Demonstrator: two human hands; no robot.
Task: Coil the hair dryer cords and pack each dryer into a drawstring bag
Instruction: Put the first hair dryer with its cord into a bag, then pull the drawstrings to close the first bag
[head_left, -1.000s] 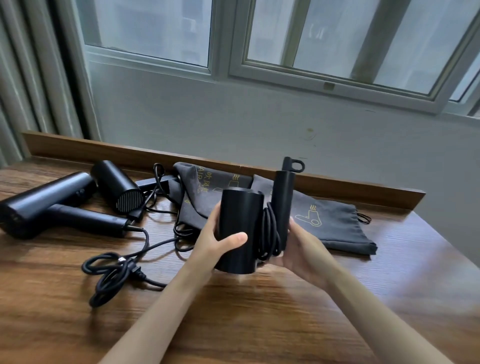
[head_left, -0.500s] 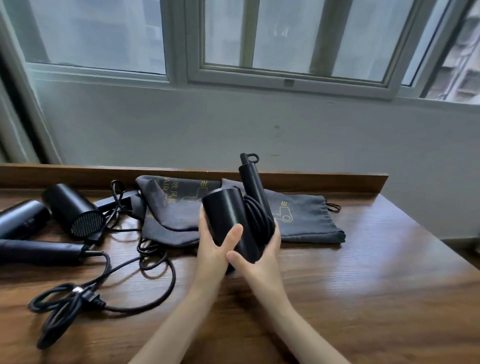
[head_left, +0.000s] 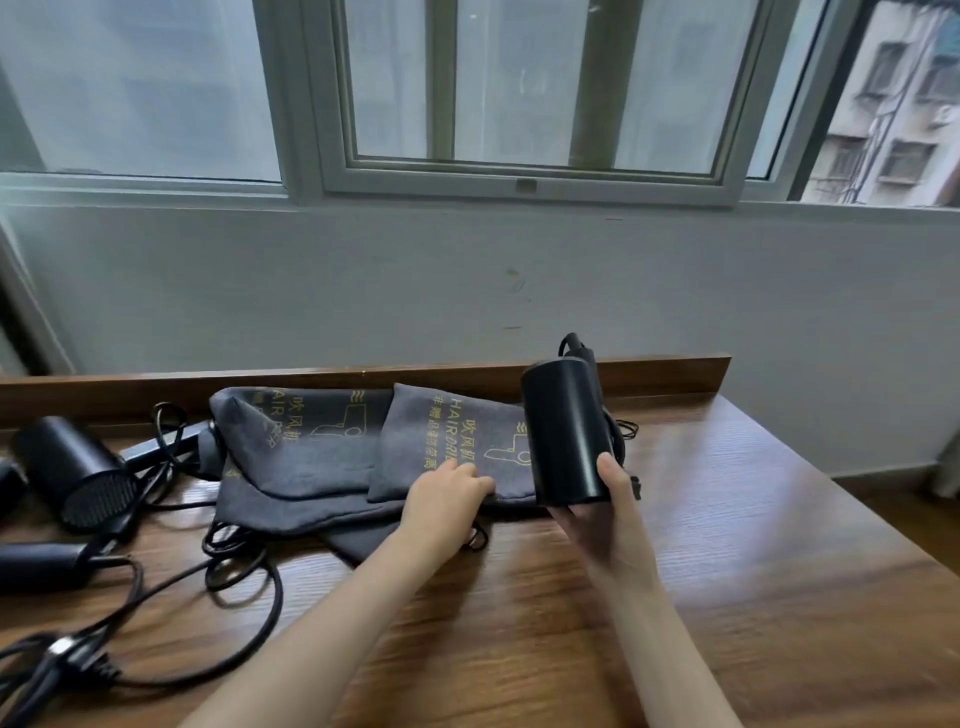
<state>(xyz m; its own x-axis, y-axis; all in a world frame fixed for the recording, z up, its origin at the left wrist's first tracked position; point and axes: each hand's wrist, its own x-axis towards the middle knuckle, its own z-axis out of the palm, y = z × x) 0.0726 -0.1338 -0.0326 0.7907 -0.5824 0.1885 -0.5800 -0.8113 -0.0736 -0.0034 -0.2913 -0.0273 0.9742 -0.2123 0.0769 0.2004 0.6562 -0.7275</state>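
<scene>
Noted wooden table (head_left: 727, 597). Found two grey drawstring bags (head_left: 311, 452) overlapping along far edge. Saw other hair dryers (head_left: 72, 467) lying by left edge, cords (head_left: 62, 660) loose. Recorded black hair dryer (head_left: 566, 431) held up before the right bag (head_left: 447, 441), barrel gripped by right hand (head_left: 608, 519). Logged left hand (head_left: 447, 493) on that bag's near edge, fingers curled; hold indeterminable.

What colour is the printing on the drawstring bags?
Gold printing on dark grey drawstring bags; head view.

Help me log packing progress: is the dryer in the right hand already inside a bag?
No, the right hand grips the black dryer bare, outside the grey bag whose edge the left hand holds.
</scene>
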